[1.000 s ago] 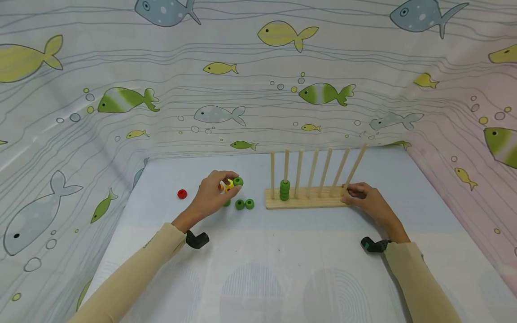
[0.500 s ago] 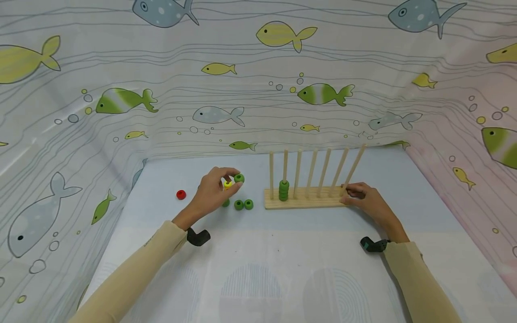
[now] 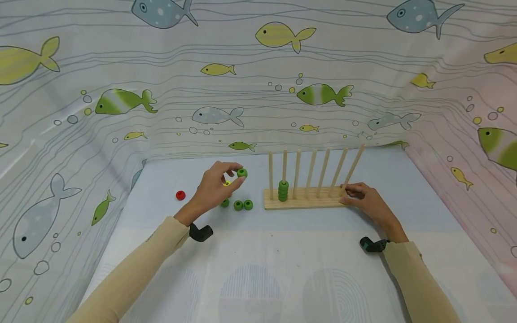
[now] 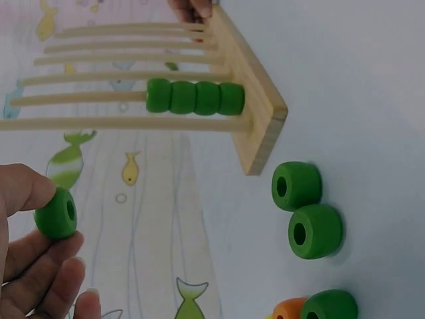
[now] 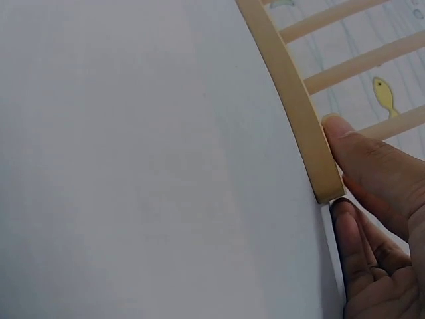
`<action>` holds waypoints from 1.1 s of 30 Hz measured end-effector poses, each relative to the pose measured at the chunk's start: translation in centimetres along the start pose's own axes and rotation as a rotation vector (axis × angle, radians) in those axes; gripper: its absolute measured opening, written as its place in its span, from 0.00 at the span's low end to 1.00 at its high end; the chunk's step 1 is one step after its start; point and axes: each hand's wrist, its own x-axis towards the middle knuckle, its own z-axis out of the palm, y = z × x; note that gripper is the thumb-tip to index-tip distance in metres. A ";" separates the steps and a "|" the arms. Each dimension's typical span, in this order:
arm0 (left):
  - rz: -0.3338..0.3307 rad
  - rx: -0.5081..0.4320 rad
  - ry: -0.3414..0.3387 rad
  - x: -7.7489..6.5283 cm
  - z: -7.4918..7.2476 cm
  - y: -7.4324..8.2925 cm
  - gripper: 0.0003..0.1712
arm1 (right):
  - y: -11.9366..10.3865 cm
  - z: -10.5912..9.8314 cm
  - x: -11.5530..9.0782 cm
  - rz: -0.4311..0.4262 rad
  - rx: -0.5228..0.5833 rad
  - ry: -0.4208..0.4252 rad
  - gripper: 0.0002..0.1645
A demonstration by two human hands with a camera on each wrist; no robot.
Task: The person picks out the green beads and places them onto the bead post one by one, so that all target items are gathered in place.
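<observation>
My left hand pinches a green bead between thumb and fingers, raised above the table left of the wooden peg stand. The hole in this held bead shows in the left wrist view. Several upright pegs stand in a row on the base. Stacked green beads sit on the second peg from the left. At the base's right end, my right hand grips the wood, its thumb along the edge and curled fingers by the end in the right wrist view.
Loose green beads lie left of the stand. A yellow bead is partly hidden behind my left hand, and an orange bead shows in the left wrist view. Farther left lies a red bead. Fish-patterned cloth rises behind.
My left hand has lifted a little and shifted slightly right with the green bead. My right hand stays on the stand, and the stacked beads stay as they were.
</observation>
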 end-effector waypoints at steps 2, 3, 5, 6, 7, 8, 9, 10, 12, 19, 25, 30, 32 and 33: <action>0.012 -0.001 0.006 0.1 0.0 0.2 0.19 | 0.0 0.0 0.0 -0.002 0.001 0.001 0.43; 0.015 0.000 0.010 0.2 0.0 0.3 0.19 | 0.0 0.1 0.0 -0.002 0.003 0.001 0.43; 0.017 -0.006 0.013 0.3 0.0 0.5 0.19 | 0.0 0.1 -0.1 -0.003 0.006 0.001 0.43; 0.014 -0.007 0.014 0.4 0.0 0.6 0.19 | 0.0 0.1 -0.1 -0.005 0.007 0.001 0.44; 0.014 -0.008 0.015 0.5 0.0 0.7 0.19 | 0.0 0.1 -0.1 -0.008 0.008 -0.001 0.44; 0.012 -0.008 0.013 0.5 0.0 0.7 0.19 | 0.0 0.0 -0.1 -0.004 0.010 0.000 0.44; 0.012 -0.007 0.012 0.6 0.0 0.8 0.19 | 0.0 0.0 -0.2 -0.004 0.010 -0.001 0.44; 0.012 -0.008 0.011 0.7 0.0 0.9 0.19 | 0.1 0.0 -0.2 -0.004 0.010 -0.001 0.44; 0.016 -0.009 0.010 0.9 0.0 1.0 0.19 | 0.1 0.0 -0.2 -0.006 0.009 -0.004 0.44; 0.054 -0.034 0.020 1.5 -0.1 1.7 0.20 | 0.4 0.0 -0.1 -0.020 0.013 0.000 0.44; 0.076 -0.047 0.022 2.0 0.0 2.2 0.20 | 0.4 0.1 -0.1 -0.013 0.015 0.003 0.44; 0.089 -0.061 0.037 2.4 0.0 2.6 0.20 | 0.2 0.1 -0.2 -0.016 0.016 0.000 0.44; 0.096 -0.070 0.042 2.6 -0.1 2.8 0.21 | 0.1 0.0 -0.2 -0.019 0.017 -0.003 0.43; 0.098 -0.071 0.044 2.6 -0.1 2.9 0.21 | 0.1 0.0 -0.2 -0.020 0.017 -0.003 0.43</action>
